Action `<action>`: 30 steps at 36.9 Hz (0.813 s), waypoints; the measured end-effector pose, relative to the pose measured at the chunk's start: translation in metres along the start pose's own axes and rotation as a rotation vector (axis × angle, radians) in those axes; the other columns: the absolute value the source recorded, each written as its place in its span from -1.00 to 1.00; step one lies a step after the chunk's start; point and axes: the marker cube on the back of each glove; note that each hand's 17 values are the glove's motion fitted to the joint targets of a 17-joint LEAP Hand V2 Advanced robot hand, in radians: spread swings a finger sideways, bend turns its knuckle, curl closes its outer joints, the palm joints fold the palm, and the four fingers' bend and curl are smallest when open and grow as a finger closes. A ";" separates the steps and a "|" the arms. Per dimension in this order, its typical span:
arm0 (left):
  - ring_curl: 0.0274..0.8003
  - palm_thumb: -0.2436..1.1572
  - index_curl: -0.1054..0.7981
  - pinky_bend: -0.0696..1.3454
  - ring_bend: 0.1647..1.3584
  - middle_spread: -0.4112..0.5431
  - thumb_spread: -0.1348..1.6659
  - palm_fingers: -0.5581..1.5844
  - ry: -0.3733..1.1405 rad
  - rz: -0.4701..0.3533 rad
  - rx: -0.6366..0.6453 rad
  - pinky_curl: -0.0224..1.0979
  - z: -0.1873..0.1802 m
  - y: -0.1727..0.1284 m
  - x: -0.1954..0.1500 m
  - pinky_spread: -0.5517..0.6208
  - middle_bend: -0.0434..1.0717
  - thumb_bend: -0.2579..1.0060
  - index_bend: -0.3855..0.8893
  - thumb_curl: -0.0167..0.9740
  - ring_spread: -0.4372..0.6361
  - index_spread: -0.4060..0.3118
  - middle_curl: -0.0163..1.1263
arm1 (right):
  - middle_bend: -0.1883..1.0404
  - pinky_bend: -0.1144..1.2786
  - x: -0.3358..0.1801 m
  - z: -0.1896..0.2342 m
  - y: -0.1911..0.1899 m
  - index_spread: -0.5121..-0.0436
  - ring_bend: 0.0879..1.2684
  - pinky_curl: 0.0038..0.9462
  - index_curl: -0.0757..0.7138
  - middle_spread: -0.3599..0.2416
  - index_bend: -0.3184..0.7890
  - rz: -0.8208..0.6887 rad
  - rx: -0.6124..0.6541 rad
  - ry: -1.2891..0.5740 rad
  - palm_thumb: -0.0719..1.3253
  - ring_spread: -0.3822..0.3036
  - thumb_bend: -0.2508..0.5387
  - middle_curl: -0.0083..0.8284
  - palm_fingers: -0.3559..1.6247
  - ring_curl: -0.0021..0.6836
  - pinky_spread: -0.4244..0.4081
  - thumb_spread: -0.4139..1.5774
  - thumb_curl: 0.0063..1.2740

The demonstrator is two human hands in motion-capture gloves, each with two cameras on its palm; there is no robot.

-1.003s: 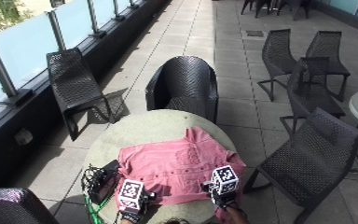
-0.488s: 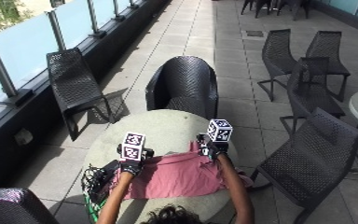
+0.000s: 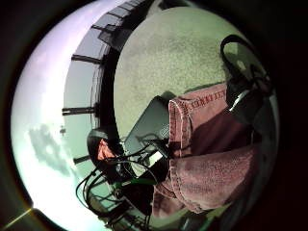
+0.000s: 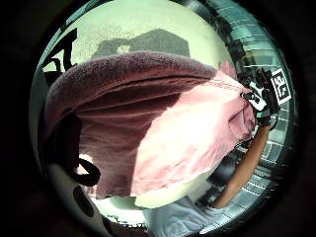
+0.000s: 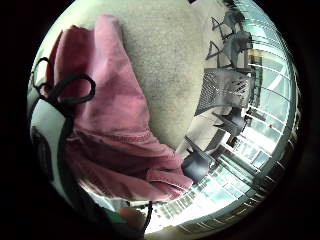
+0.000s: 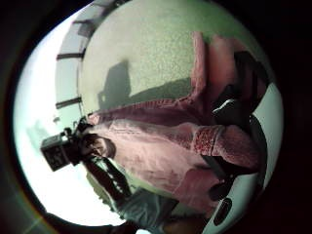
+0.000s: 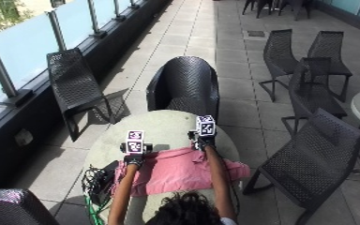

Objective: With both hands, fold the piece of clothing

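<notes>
left hand (image 7: 134, 160) grips pink shirt's (image 7: 180, 172) folded far edge at its left end | shirt lies across round table (image 7: 161, 126), long axis side to side | right hand (image 7: 203, 141) grips right end, slightly farther forward

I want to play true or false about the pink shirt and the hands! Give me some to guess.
1. The pink cloth shirt lies on a round pale table. True.
2. Both black-gloved hands, left hand and right hand, are at the shirt's far edge. True.
3. The shirt hangs over the black woven chair behind the table. False: it is on the table.
4. A black box with tangled cables sits beside the shirt, on the person's left. True.
5. The shirt is blue. False: it is pink.
</notes>
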 end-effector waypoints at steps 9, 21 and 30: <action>0.13 0.44 0.13 -0.41 -0.11 -0.72 0.68 0.17 -0.012 0.069 0.510 -0.09 -0.003 0.001 0.015 -0.29 -0.20 -0.55 -0.27 -0.32 -0.73 -0.46 -0.04 | -0.02 -0.04 0.057 0.009 0.133 -0.25 -0.02 -0.11 0.12 -0.55 -0.19 0.054 0.526 -0.519 0.20 -0.55 -0.46 0.09 0.24 0.28 -0.42 0.47 -0.60; -0.12 0.39 0.07 -0.37 -0.39 -0.47 0.71 0.00 -0.092 0.113 0.334 -0.13 0.069 0.004 0.045 0.03 -0.65 -0.61 -0.14 -0.34 -0.32 -0.28 -0.24 | -0.40 -0.02 0.178 0.120 0.167 -0.12 -0.53 -0.14 0.04 -0.01 -0.27 0.585 0.685 -0.788 -0.07 0.26 -0.52 -0.07 -0.34 0.01 0.36 0.50 -0.60; -0.18 0.12 0.06 -0.37 -0.43 -0.25 0.92 -0.13 0.064 0.102 0.206 -0.16 0.090 0.010 0.042 0.27 -0.65 -0.61 -0.14 -0.49 0.01 -0.14 -0.33 | -0.35 0.24 0.195 0.110 0.130 0.04 0.05 -0.18 -0.32 0.16 -0.42 0.692 0.873 -0.725 0.13 0.11 -0.24 -0.15 0.00 0.08 0.19 0.50 -0.52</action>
